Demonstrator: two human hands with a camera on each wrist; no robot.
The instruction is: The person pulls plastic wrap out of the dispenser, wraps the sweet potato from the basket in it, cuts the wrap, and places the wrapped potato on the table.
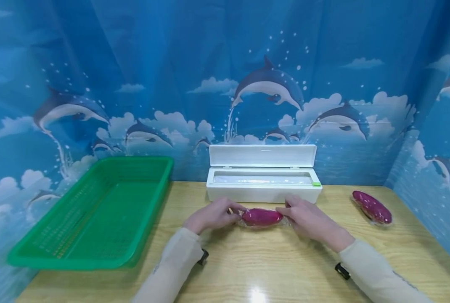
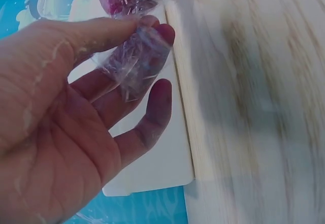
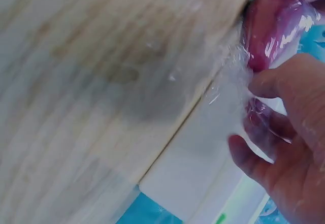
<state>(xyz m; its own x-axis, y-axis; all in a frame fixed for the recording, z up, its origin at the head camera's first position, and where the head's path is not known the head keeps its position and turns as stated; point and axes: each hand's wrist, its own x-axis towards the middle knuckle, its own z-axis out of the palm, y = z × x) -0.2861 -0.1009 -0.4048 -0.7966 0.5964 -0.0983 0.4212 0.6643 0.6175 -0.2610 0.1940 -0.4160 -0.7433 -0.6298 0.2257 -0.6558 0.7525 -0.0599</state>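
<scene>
A purple sweet potato [image 1: 262,216] in clear plastic film is held between both hands, in front of the white box. My left hand [image 1: 218,214] pinches the gathered film at its left end; in the left wrist view the crumpled film [image 2: 133,64] bunches between thumb and fingers. At the other end my right hand [image 1: 311,219] pinches the film between thumb and forefinger. The right wrist view has the wrapped sweet potato [image 3: 271,28] at the upper right, with loose film [image 3: 228,74] trailing from its end.
Behind the hands stands the white cling film box [image 1: 264,194], lid [image 1: 263,155] up, a film roll inside and a green slider [image 1: 316,184] at its right. A green basket [image 1: 134,256] sits at the left. Another wrapped purple sweet potato [image 1: 372,207] lies at the right of the wooden table [image 1: 278,269].
</scene>
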